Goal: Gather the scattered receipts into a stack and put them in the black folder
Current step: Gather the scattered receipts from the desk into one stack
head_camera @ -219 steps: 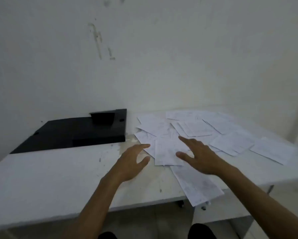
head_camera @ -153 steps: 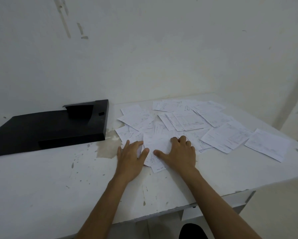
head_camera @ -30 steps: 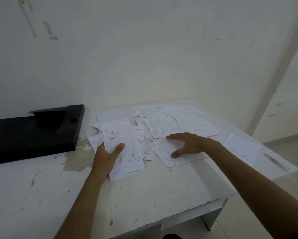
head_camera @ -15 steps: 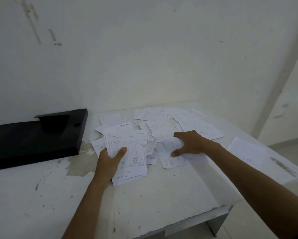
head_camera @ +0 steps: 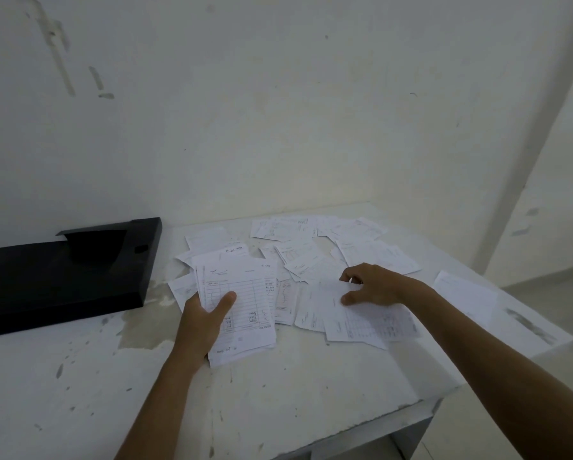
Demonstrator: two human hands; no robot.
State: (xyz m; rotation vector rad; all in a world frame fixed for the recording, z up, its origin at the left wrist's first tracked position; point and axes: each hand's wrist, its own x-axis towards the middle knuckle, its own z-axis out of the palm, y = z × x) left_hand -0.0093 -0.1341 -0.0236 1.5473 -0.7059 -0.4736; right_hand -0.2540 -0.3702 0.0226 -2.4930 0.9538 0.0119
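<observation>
The white table (head_camera: 278, 393) carries everything, and the black folder (head_camera: 62, 277) lies flat well off to the left of the left hand (head_camera: 200, 323), its open pocket facing up. Loose receipts (head_camera: 311, 257) fan out beyond and between both hands, and one sheet (head_camera: 464, 293) sits apart, past the right wrist near the table's far edge.

The left hand grips the growing stack (head_camera: 238, 300), thumb curled over the top sheet and fingers underneath. The right hand (head_camera: 374, 287) presses curled fingertips and thumb onto a couple of overlapping receipts (head_camera: 361, 317) directly beneath it, apparently dragging or pinching them; whether they are lifted off the table cannot be told.

To do this step well, the right hand should slide those sheets toward the stack rather than pluck them, since thin paper buckles and slips. Laying them on top under the left thumb, then loosening and resetting that thumb, would keep the pile from fanning. The outlying sheet by the right wrist is easy to overlook.
</observation>
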